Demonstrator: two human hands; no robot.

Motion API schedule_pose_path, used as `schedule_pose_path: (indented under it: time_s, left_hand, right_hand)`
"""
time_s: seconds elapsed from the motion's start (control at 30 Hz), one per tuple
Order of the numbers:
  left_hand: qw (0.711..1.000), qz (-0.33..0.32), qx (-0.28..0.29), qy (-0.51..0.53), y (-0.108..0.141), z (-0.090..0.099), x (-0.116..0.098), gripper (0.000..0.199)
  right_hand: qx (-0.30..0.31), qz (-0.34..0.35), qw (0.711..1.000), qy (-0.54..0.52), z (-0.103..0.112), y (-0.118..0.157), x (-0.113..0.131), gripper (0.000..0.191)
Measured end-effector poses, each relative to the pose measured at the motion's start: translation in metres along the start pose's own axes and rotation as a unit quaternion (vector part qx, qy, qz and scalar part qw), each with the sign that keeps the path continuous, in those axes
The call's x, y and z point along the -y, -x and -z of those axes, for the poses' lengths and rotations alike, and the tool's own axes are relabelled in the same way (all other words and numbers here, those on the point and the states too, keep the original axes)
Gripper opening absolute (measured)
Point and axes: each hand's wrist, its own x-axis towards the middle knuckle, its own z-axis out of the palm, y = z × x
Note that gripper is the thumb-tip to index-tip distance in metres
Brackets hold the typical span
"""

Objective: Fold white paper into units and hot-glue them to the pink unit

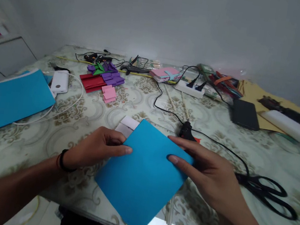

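Note:
A sheet of blue paper [144,178] is held up, turned cornerwise, above the near part of the table. My left hand [101,145] pinches its left edge, thumb on the front face and fingers curled behind. On the opposite edge my right hand [206,168] grips it, with the thumb on the front and the other fingers partly hidden. Behind the paper's top left edge shows a folded white piece [128,123]. A black glue gun [187,131] lies just beyond the right hand. Black-handled scissors [269,194] rest to the right, their blades mostly hidden by that hand.
Another blue sheet [22,97] lies at the left near a white power bank [60,81] with a white cable. Folded red paper [91,82], purple paper [112,78] and pink paper [109,94] sit farther back. A power strip [190,89] and a black phone-like slab [246,114] stand behind, right.

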Motion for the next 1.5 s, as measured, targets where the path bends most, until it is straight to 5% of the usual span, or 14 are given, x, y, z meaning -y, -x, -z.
schedule_pose_path:
  time_s: [0.27, 0.87, 1.5]
  left_hand:
    - [1.000, 0.000, -0.017, 0.002, 0.004, -0.002, 0.000, 0.052]
    - [1.000, 0.018, -0.013, 0.004, 0.003, -0.003, 0.000, 0.051]
    - [1.000, 0.012, -0.018, -0.019, 0.000, -0.002, 0.002, 0.054]
  right_hand:
    - [0.055, 0.045, 0.997, 0.032, -0.001, 0.002, 0.007, 0.038]
    - [0.059, 0.082, 0.992, 0.080, -0.001, 0.001, 0.011, 0.035]
    - [0.071, 0.033, 0.995, 0.067, -0.003, -0.001, 0.011, 0.037]
